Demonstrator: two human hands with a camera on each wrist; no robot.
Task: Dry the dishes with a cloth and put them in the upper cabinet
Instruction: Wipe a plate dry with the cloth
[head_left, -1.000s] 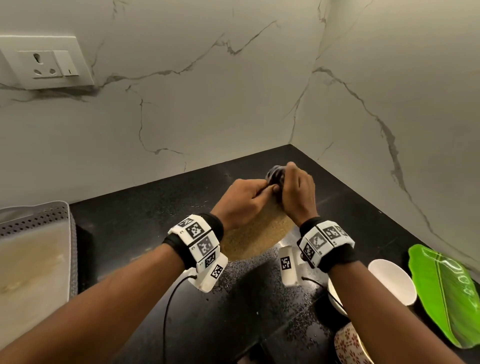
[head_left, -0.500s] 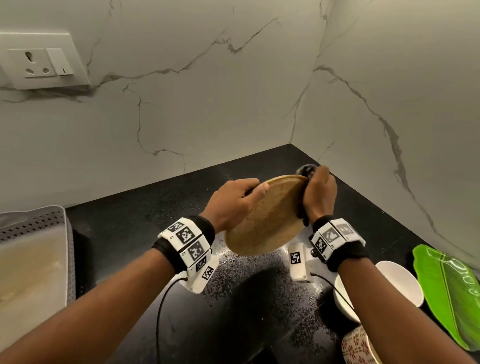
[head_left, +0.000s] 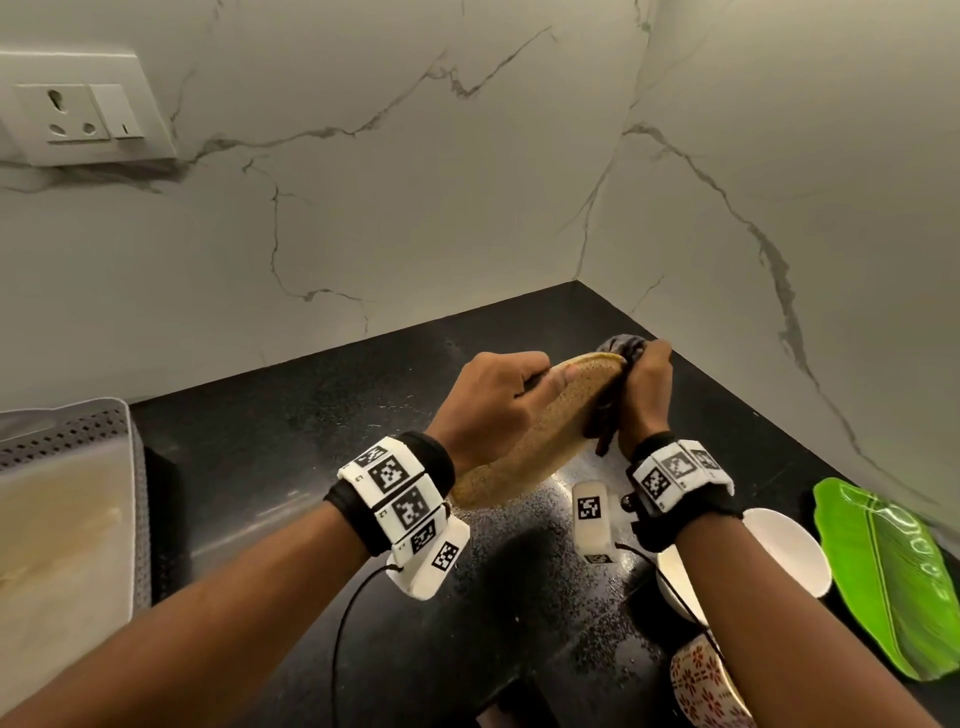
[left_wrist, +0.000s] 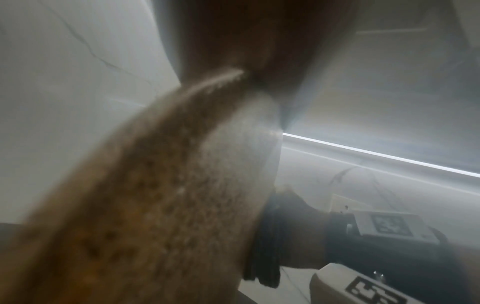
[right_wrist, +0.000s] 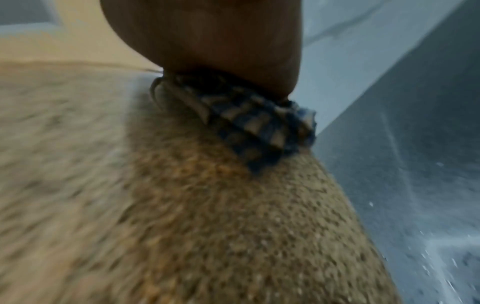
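A speckled tan plate (head_left: 540, 431) is held tilted on edge in the middle of the frame, above the black desk (head_left: 291, 447). The left hand (head_left: 493, 402) grips its upper left rim, thumb on the near face and fingers curled behind. The right hand (head_left: 641, 395) clamps a bunched dark checked cloth (head_left: 621, 349) against the plate's far rim, fingers curled round the fabric. At the lower right, on the desk, sit a white bowl (head_left: 784, 551), a green leaf-shaped plate (head_left: 893, 577) and a red-patterned cup (head_left: 701, 686). A grey perforated tray (head_left: 67, 434) lies at the left edge; a white wall socket (head_left: 78, 114) sits upper left.
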